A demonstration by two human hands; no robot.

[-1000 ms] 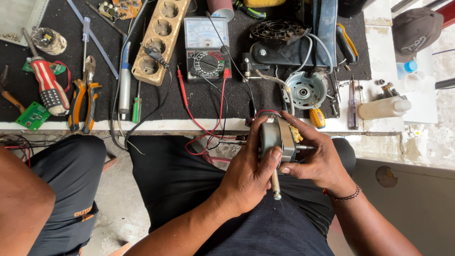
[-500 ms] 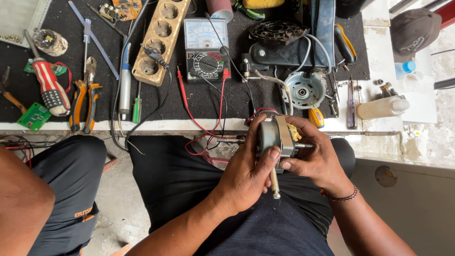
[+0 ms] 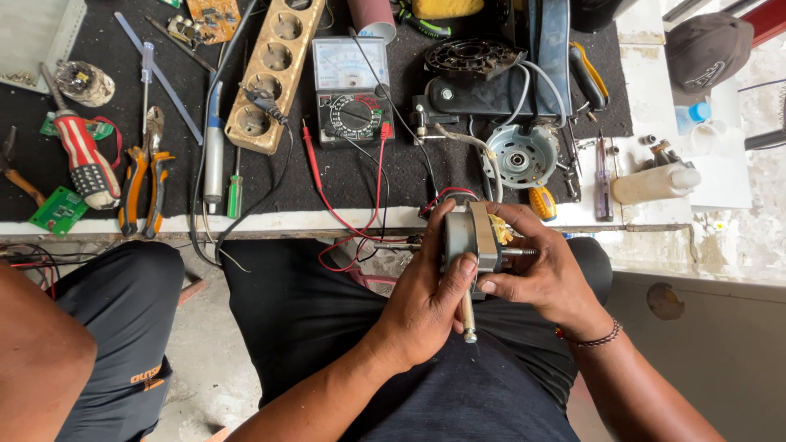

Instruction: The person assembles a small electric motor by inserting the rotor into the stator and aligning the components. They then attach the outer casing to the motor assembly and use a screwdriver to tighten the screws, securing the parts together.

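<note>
Fingers of your left hand were wrapped tight round the small grey motor, thumb across its face. Your right hand pinched the same motor from 3 o'clock, fingertips curled shut on the housing & the side stub. Motor sat over your lap, just off the bench edge, its long shaft pointing to 6 o'clock. Red & black leads ran off it at 12 o'clock. Multimeter lay on the mat at 11 o'clock w/ a wooden socket strip beside it; round motor part at 1 o'clock.
</note>
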